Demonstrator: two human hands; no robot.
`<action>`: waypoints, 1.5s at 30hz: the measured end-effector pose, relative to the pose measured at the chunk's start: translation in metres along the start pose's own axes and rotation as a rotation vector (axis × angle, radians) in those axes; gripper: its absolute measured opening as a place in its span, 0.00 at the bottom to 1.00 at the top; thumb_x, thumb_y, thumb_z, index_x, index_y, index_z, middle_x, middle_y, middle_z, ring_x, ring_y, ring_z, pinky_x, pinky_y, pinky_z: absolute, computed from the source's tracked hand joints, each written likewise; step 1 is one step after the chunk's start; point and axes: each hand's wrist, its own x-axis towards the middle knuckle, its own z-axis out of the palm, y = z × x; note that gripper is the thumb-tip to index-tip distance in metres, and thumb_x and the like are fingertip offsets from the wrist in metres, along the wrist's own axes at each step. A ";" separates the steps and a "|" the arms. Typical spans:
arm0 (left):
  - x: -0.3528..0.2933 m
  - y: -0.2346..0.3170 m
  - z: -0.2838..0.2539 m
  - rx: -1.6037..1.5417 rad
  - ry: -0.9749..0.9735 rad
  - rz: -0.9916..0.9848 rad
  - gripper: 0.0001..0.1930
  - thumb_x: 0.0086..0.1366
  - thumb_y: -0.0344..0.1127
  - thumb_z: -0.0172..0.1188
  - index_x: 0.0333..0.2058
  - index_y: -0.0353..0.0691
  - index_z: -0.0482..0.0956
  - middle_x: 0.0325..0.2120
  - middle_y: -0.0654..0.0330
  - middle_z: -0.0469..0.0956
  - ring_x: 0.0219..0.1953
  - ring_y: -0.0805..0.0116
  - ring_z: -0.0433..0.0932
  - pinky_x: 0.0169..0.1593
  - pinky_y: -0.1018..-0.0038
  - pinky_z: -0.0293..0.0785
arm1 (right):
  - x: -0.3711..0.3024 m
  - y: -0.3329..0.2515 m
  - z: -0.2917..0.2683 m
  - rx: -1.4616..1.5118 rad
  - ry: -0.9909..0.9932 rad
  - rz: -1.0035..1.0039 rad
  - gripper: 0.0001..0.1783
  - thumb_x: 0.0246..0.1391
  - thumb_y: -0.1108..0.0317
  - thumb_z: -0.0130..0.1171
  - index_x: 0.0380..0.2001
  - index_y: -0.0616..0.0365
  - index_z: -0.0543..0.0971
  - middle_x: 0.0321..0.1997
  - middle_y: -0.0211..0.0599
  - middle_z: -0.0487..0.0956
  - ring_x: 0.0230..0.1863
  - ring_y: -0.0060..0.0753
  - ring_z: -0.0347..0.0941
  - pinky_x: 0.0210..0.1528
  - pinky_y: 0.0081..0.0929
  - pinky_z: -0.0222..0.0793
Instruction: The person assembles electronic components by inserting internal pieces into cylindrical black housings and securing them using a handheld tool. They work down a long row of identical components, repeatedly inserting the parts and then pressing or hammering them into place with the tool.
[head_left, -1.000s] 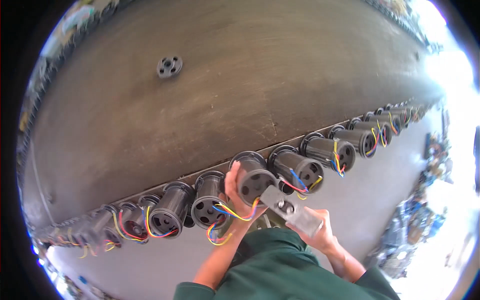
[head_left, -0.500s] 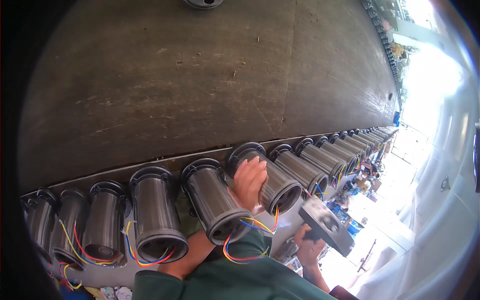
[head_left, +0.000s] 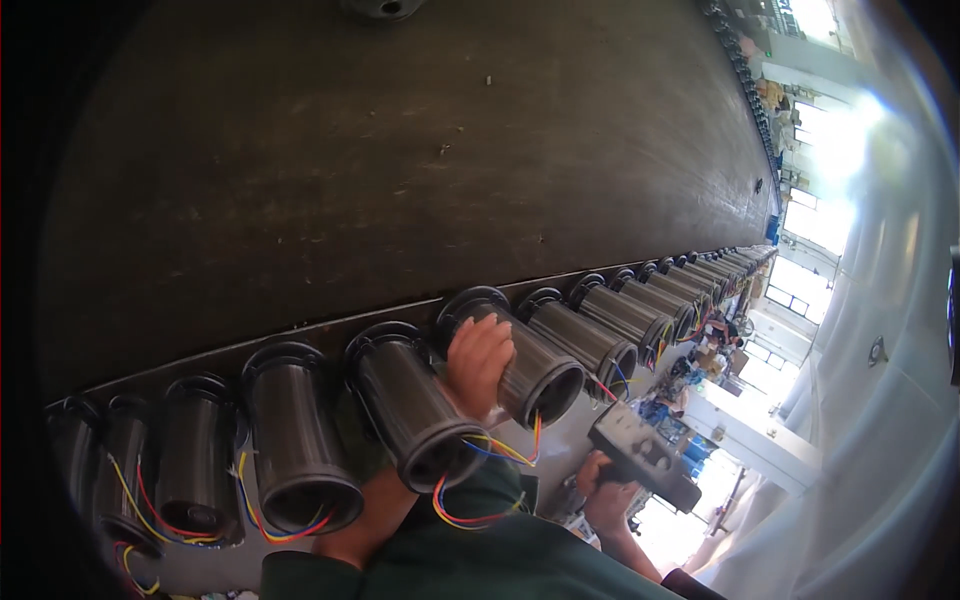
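Observation:
A row of dark metal cylinders, like motor housings, with flanged ends and coloured wires, runs along the tabletop's edge. My left hand (head_left: 480,366) is wrapped over one cylindrical housing (head_left: 545,376), fingers together on its side; the thumb is hidden. Beside it is a neighbouring housing (head_left: 412,400), with my left forearm passing behind it. Red, yellow and blue wires (head_left: 510,452) hang from the held housing's open end. On the right, my right hand (head_left: 606,494) grips a dark rectangular block (head_left: 645,458) with rounded marks on its face. The block is apart from the housings.
A wide brown tabletop (head_left: 330,170) stretches beyond the row. Several more housings (head_left: 300,440) stand to the left, and others (head_left: 625,315) recede to the right. A round dark part (head_left: 385,8) lies at the top edge. Bright windows and clutter fill the far right.
The view has shifted slightly, so the row appears a little farther left. My left hand keeps its hold on the housing, and my right hand still grips the block.

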 end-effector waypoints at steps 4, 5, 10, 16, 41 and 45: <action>0.010 0.007 0.001 0.035 0.044 0.044 0.32 0.61 0.48 0.70 0.56 0.32 0.70 0.58 0.42 0.74 0.61 0.43 0.74 0.67 0.47 0.64 | 0.026 0.018 0.008 -0.352 -0.152 0.005 0.14 0.59 0.65 0.61 0.43 0.65 0.82 0.32 0.54 0.82 0.34 0.53 0.80 0.38 0.40 0.75; 0.010 0.010 0.004 0.003 0.065 0.047 0.33 0.60 0.46 0.72 0.57 0.32 0.70 0.58 0.42 0.74 0.61 0.43 0.74 0.68 0.47 0.64 | 0.029 0.023 0.002 -0.290 -0.186 0.102 0.14 0.58 0.65 0.62 0.42 0.64 0.82 0.29 0.52 0.81 0.32 0.54 0.80 0.36 0.39 0.74; 0.007 0.018 0.004 -0.005 -0.047 0.012 0.38 0.60 0.33 0.74 0.64 0.31 0.64 0.62 0.42 0.70 0.64 0.48 0.72 0.69 0.59 0.65 | 0.045 0.003 -0.005 -0.159 -0.151 -0.256 0.14 0.61 0.61 0.62 0.33 0.63 0.80 0.22 0.53 0.77 0.25 0.62 0.73 0.29 0.41 0.69; -0.005 0.033 0.011 0.273 -0.003 0.019 0.41 0.54 0.37 0.75 0.62 0.29 0.65 0.61 0.44 0.69 0.62 0.44 0.70 0.67 0.58 0.65 | 0.077 0.013 -0.045 0.049 -0.444 -0.154 0.23 0.66 0.53 0.60 0.28 0.64 0.75 0.16 0.40 0.70 0.18 0.32 0.64 0.24 0.35 0.61; 0.036 0.193 0.157 1.006 -0.368 -0.346 0.08 0.53 0.38 0.66 0.26 0.42 0.88 0.25 0.48 0.84 0.32 0.47 0.85 0.38 0.57 0.81 | 0.115 0.118 -0.221 0.399 -0.537 -0.261 0.24 0.69 0.49 0.58 0.26 0.56 0.72 0.21 0.18 0.67 0.21 0.11 0.59 0.22 0.20 0.54; 0.057 0.179 0.130 0.822 -0.462 -0.375 0.12 0.53 0.41 0.69 0.31 0.40 0.90 0.23 0.50 0.84 0.28 0.54 0.85 0.36 0.62 0.80 | 0.114 0.122 -0.218 0.447 -0.494 -0.237 0.27 0.68 0.46 0.59 0.26 0.60 0.75 0.21 0.19 0.68 0.24 0.14 0.60 0.24 0.23 0.56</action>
